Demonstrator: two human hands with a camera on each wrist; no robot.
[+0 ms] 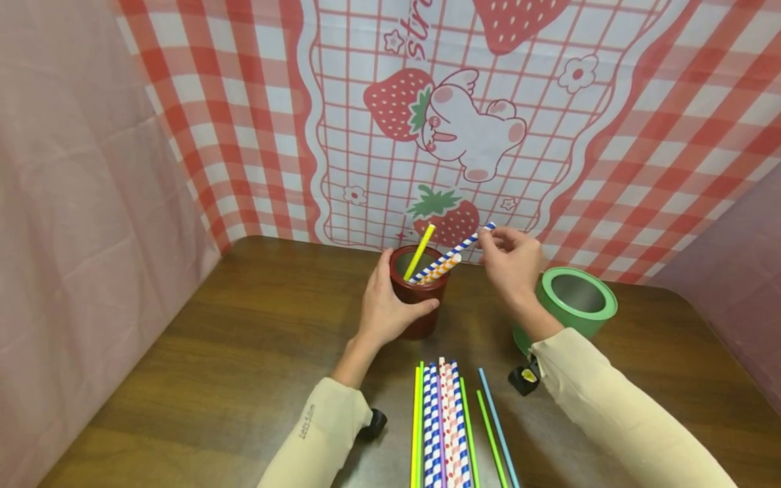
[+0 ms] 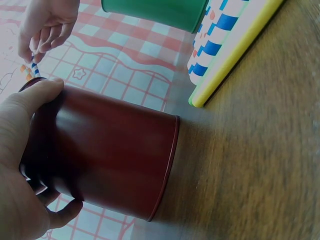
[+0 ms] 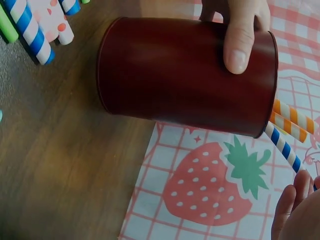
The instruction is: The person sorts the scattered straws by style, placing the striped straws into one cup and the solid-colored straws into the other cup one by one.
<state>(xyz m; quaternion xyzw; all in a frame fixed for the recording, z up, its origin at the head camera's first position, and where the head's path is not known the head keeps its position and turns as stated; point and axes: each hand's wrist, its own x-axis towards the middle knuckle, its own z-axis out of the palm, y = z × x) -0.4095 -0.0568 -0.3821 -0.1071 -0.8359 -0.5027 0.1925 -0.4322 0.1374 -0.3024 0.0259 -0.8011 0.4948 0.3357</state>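
Observation:
A dark red cylindrical canister (image 1: 421, 315) stands on the table, and my left hand (image 1: 390, 301) grips it round the side, thumb at the front. Leaning in its mouth are a yellow straw (image 1: 421, 251) and orange-striped straws (image 3: 292, 120), which the right wrist view shows as two. My right hand (image 1: 509, 261) pinches a blue-and-white striped straw (image 1: 456, 252) near its upper end; the lower end is inside the canister. In the left wrist view the red wall (image 2: 110, 145) of the canister fills the middle, with the left thumb near its rim.
Several straws (image 1: 442, 427) in yellow, green, striped and dotted patterns lie side by side at the front. A blue straw (image 1: 499, 427) and a green straw (image 1: 491, 437) lie just right of them. A green canister (image 1: 579, 295) stands behind my right forearm. Checked cloth (image 1: 256, 122) hangs along the back.

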